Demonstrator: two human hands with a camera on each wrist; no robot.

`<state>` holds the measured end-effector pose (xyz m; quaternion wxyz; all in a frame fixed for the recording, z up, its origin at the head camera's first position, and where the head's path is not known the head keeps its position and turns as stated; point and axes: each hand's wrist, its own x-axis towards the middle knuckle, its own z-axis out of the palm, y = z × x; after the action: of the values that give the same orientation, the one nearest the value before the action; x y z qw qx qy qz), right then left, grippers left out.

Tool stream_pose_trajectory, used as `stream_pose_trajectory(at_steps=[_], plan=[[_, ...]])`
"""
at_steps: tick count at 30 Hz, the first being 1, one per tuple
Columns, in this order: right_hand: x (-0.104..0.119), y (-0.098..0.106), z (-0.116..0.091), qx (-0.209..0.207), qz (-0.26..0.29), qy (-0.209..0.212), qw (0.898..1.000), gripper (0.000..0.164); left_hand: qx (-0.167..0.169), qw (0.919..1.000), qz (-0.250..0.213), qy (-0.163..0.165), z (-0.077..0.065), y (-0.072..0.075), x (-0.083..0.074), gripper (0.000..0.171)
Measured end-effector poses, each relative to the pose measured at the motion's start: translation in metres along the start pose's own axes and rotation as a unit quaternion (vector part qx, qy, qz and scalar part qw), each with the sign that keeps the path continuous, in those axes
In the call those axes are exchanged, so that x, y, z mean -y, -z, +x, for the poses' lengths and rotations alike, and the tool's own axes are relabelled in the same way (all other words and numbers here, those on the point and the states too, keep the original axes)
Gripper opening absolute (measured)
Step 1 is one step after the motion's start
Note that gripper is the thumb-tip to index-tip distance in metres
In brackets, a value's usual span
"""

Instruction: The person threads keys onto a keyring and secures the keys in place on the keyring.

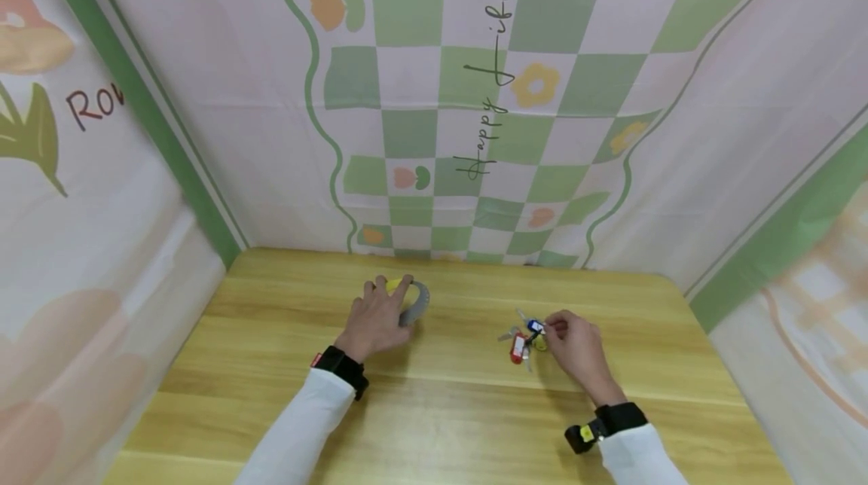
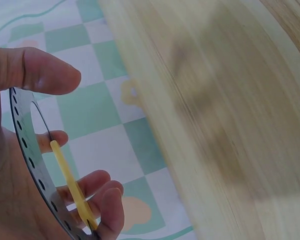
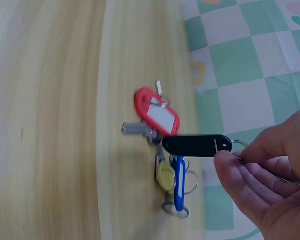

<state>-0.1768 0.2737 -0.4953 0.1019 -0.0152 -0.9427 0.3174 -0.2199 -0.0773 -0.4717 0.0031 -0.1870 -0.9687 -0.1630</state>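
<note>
In the head view my left hand (image 1: 376,323) is left of centre. It grips a flat grey ring (image 2: 37,165) with a row of small holes along its rim and a yellow rod (image 2: 70,182) on one side; fingertips curl round the yellow part. My right hand (image 1: 576,346) pinches the small metal ring of a black key tag (image 3: 195,145) between thumb and finger. Beyond the black tag, a red key tag (image 3: 160,117), a blue key tag (image 3: 180,185) and a yellow key tag (image 3: 166,177) with keys (image 3: 134,128) form a cluster. Overlap hides some keys.
The wooden table (image 1: 434,425) spans the width beneath both hands. At its back edge hangs a green and white checked cloth (image 1: 410,131), and printed cloth (image 1: 88,282) also closes off the sides.
</note>
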Motion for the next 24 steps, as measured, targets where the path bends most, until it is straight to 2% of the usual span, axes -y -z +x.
stream_pose_trajectory(at_steps=[6,16,24], plan=[[0.008,-0.002,0.000,-0.023,0.035,0.025,0.999,0.018,0.000,1.0000,0.004,-0.005,0.000,0.001,-0.002,0.082],[0.020,-0.003,-0.001,-0.066,0.061,0.066,0.994,0.012,0.008,0.9999,0.006,-0.009,0.002,0.002,-0.006,0.084],[0.032,-0.001,-0.002,-0.064,0.074,0.092,0.991,0.015,-0.006,0.9997,0.006,-0.023,0.003,0.005,-0.009,0.083]])
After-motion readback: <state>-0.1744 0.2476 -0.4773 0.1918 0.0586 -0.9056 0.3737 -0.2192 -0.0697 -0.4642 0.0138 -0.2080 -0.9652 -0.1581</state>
